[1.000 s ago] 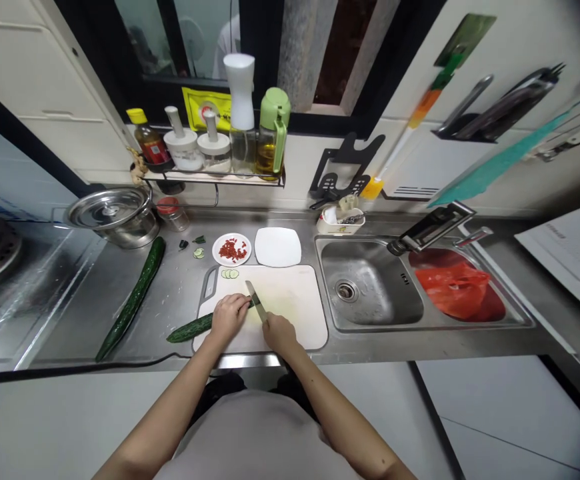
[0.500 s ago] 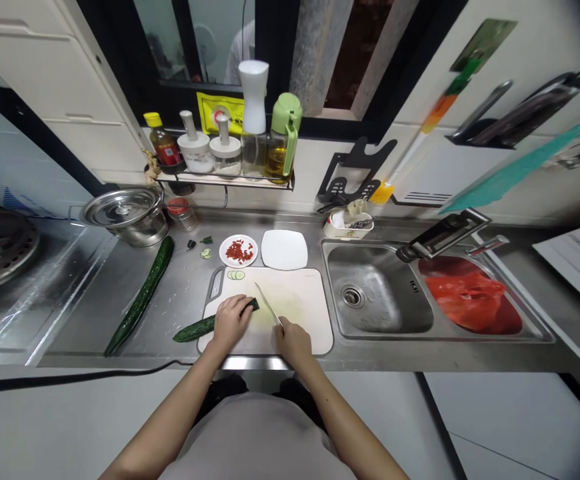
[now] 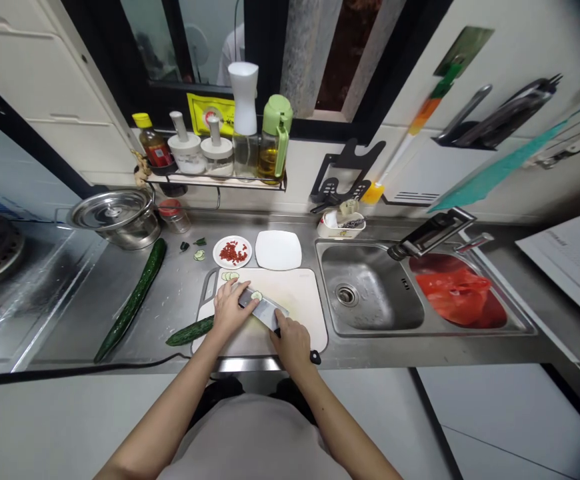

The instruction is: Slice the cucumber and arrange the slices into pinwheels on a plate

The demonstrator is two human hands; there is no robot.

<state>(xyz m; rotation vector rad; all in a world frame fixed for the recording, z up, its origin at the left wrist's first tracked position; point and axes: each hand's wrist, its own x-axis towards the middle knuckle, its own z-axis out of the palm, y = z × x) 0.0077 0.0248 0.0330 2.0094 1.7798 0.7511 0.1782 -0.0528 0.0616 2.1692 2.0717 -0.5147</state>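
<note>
My right hand (image 3: 294, 341) is closed round the black handle of a kitchen knife (image 3: 269, 315), whose broad blade lies tilted nearly flat over the white cutting board (image 3: 310, 293). A round cucumber slice (image 3: 257, 295) sits on the blade near its far end. My left hand (image 3: 230, 310) is at that end of the blade, thumb and fingers apart, beside the slice. Under my left wrist runs a cut cucumber (image 3: 190, 331), its right part hidden. Several cucumber slices (image 3: 230, 275) rest at the board's upper left corner.
Behind the board stand a plate of chopped red pieces (image 3: 233, 252) and a white square plate (image 3: 279, 249). A whole cucumber (image 3: 133, 300) and a lidded steel pot (image 3: 115, 217) are at left. The sink (image 3: 370, 287), with a red plastic bag (image 3: 453, 293), is right.
The knife has turned from edge-on to nearly flat, with a slice now showing on it. My left hand has shifted off the cucumber's cut end to the blade.
</note>
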